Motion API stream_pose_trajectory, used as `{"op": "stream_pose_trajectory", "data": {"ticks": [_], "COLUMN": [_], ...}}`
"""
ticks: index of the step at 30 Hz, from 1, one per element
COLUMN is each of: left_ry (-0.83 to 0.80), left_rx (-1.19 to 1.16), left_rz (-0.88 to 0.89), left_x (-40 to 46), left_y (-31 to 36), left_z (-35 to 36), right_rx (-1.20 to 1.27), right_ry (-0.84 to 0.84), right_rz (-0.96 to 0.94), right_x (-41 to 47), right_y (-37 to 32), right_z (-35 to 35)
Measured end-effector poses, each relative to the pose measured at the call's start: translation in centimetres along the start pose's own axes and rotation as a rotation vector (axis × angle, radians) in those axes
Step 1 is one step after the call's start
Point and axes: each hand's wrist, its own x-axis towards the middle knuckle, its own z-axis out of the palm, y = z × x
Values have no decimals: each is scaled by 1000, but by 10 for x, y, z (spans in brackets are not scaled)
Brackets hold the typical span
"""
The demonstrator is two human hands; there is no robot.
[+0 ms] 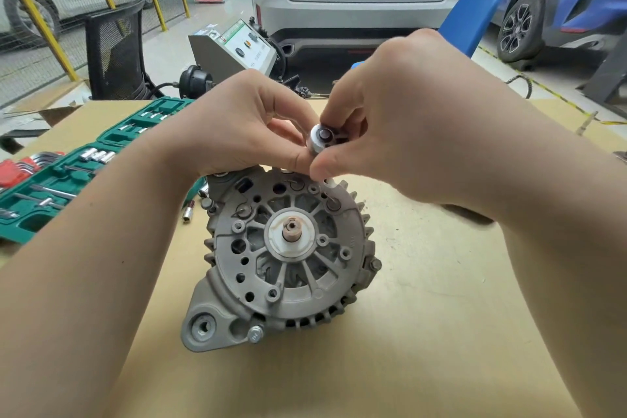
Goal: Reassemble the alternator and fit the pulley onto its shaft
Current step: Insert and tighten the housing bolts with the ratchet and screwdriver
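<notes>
1. Right hand (400, 119) fingers curled, clamped on a round silver ratchet head (321, 141), above the alternator's far edge.
2. Left hand (237, 125) thumb and fingers curled, pinching the same ratchet head from its left side; thumb tips of both hands touch.
3. Alternator (288, 254) lies on the cardboard-covered table (441, 316) just below both hands, rear face up, shaft end (292, 229) in centre.
4. Green socket set case (68, 173) left of the left hand, open.
5. Loose socket (188, 210) lies below the left wrist.
</notes>
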Motion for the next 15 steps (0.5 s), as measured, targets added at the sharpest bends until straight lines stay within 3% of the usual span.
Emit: {"op": "stream_pose_trajectory", "data": {"ticks": [7, 15], "left_ry": [-29, 27], "left_rx": [-17, -18], "left_rz": [-8, -15], "left_x": [-1, -2], "left_y": [1, 2], "left_z": [0, 0], "right_rx": [-163, -46], "right_ry": [-22, -27], "right_rz": [-82, -34], "right_x": [4, 2], "right_y": [3, 2], "right_z": [0, 5]}}
